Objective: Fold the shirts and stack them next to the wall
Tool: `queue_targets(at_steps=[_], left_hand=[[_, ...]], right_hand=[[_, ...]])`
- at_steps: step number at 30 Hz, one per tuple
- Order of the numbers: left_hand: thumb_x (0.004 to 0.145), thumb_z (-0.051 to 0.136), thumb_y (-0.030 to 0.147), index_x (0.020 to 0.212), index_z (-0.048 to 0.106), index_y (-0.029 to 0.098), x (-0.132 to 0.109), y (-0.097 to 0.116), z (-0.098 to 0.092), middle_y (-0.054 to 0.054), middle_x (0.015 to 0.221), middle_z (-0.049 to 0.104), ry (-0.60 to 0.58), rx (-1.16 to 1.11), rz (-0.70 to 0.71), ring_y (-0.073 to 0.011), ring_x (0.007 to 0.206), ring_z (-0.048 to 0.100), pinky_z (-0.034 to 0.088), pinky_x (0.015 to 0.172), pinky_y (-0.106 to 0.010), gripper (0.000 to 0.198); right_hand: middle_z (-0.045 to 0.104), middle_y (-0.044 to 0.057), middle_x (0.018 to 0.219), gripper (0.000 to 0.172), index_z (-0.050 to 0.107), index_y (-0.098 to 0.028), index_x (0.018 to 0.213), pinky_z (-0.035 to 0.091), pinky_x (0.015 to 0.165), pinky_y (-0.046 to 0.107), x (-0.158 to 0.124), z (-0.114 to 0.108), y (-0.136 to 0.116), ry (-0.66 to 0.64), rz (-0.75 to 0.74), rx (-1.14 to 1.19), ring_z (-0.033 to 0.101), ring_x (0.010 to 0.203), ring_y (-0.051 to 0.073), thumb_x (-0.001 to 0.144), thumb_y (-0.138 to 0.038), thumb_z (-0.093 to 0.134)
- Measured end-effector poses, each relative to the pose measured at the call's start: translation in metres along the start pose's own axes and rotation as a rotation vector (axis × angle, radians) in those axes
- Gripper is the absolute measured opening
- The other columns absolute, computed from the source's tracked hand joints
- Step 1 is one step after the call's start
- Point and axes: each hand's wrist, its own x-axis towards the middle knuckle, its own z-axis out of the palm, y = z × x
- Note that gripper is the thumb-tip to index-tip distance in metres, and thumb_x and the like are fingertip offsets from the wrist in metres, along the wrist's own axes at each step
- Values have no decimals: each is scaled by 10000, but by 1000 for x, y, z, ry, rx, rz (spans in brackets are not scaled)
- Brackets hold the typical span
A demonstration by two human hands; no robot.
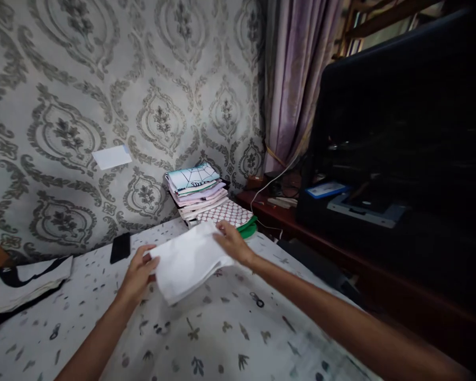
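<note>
Between my two hands is a folded white cloth (190,259), held a little above the bed; it looks like a garment, but its kind does not show. My left hand (140,270) grips its left edge, thumb on top. On the far right corner my right hand (233,242) is closed, fingers over the fabric. Just beyond the cloth lies a folded piece with a red-and-white lattice pattern (226,212), with a green folded cloth (248,227) under its right side. Behind these rises a stack of folded clothes (196,185), topped by a pale blue one with a web print.
The bed (206,338) has a leaf-print sheet. A black phone (120,247) lies near the wall. More folded white-and-black clothing (24,286) is at the left. A dark red table (269,214) with a cable and a large black screen (388,137) stands at the right.
</note>
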Motion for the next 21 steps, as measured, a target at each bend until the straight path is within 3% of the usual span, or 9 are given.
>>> queue_targets(at_steps=[5, 9, 12, 16, 21], left_hand=[[629, 667, 292, 1008, 479, 241, 71, 17, 92, 0, 871, 621, -80, -49, 105, -154, 703, 614, 483, 531, -235, 426], [710, 597, 164, 1045, 460, 228, 117, 21, 141, -16, 894, 614, -66, -11, 122, -154, 701, 620, 509, 544, -254, 367], [737, 582, 134, 1054, 460, 226, 143, 11, 161, -12, 889, 603, -49, 47, 128, -152, 683, 613, 509, 549, -265, 353], [734, 606, 126, 1087, 468, 224, 166, -12, 173, 10, 840, 587, -44, 177, 173, -160, 685, 607, 493, 561, -260, 391], [788, 578, 117, 1155, 454, 228, 175, -25, 176, 6, 883, 597, -84, 335, 286, -156, 760, 613, 491, 609, -250, 403]], right_hand=[[565, -18, 785, 128, 498, -210, 871, 439, 674, 268, 60, -75, 32, 133, 41, -202, 535, 749, 163, 754, -235, 543], [608, -5, 800, 162, 521, -188, 896, 457, 670, 258, 102, -105, 58, 150, 89, -278, 574, 757, 159, 735, -177, 539], [632, 3, 809, 231, 550, -161, 961, 458, 658, 250, 123, -112, 80, 142, 137, -338, 585, 737, 151, 731, -140, 550], [645, 5, 804, 375, 580, -136, 1087, 456, 697, 258, 132, -112, 103, 101, 187, -451, 588, 757, 158, 715, -100, 609], [684, 91, 940, 449, 569, -125, 1224, 471, 800, 339, 121, -111, 95, 47, 243, -588, 625, 882, 231, 776, -125, 603]])
